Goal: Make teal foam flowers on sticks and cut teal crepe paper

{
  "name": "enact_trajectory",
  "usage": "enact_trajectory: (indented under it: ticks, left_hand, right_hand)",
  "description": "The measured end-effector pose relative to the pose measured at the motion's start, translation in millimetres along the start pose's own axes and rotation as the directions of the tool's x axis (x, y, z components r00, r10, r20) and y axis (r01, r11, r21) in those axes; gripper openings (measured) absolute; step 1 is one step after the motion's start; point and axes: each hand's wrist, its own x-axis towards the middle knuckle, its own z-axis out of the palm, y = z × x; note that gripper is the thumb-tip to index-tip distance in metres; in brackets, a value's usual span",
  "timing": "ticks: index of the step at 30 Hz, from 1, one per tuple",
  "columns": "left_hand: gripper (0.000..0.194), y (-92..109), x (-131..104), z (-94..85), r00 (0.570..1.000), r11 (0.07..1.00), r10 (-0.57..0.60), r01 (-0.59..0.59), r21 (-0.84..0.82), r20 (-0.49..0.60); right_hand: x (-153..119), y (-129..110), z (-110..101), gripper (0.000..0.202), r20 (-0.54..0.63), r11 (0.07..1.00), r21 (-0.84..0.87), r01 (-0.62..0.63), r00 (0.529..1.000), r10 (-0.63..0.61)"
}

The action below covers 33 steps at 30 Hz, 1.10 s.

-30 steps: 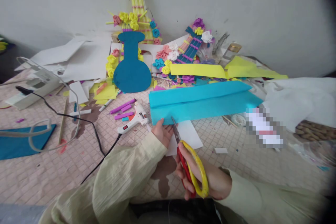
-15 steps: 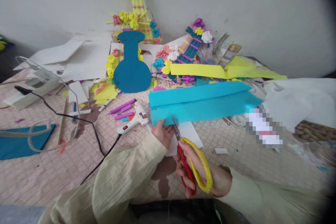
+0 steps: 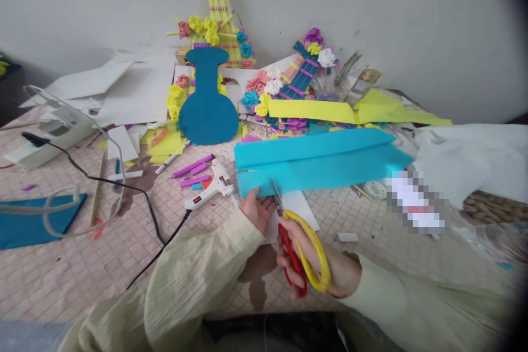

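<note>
A folded sheet of turquoise crepe-like paper (image 3: pixel 322 168) lies in front of me, its left end near my hands. My left hand (image 3: pixel 258 212) pinches its near edge, thumb on top and fingers beneath, palm up. In my right hand (image 3: pixel 303 253) is a pair of scissors (image 3: pixel 295 259) with one red and one yellow handle. One slim blade lies over the paper's near edge, just right of my left fingers; the other blade is mostly hidden. Under the paper and hands sits a white sheet (image 3: pixel 303 212).
A white glue gun (image 3: pixel 214 187) with a black cord lies left of my left hand, near purple strips (image 3: pixel 193 168). Behind stands a dark blue guitar-shaped cutout (image 3: pixel 208 110). Yellow paper (image 3: pixel 313 110) lies behind the turquoise sheet. A power strip (image 3: pixel 49 137) is at left.
My right hand and the scissor handles have shifted slightly up and to the left. The left hand and the turquoise paper stay nearly in place.
</note>
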Motion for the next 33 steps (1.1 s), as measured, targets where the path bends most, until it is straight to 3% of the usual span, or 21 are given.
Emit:
enact_trajectory:
  ticks: [13, 33]
  left_hand:
    - [0.015, -0.8, 0.5, -2.4, 1.0, 1.0, -0.001, 0.001, -0.007, 0.008]
    - [0.012, 0.3, -1.6, -0.3, 1.0, 1.0, -0.014, 0.014, -0.007, 0.012]
  right_hand:
    - [-3.5, -3.8, -0.3, 0.047, 0.022, 0.994, -0.086, 0.066, 0.998, -0.064]
    - [-0.6, 0.4, -5.7, 0.047, 0.019, 0.995, -0.094, 0.032, 0.999, -0.031]
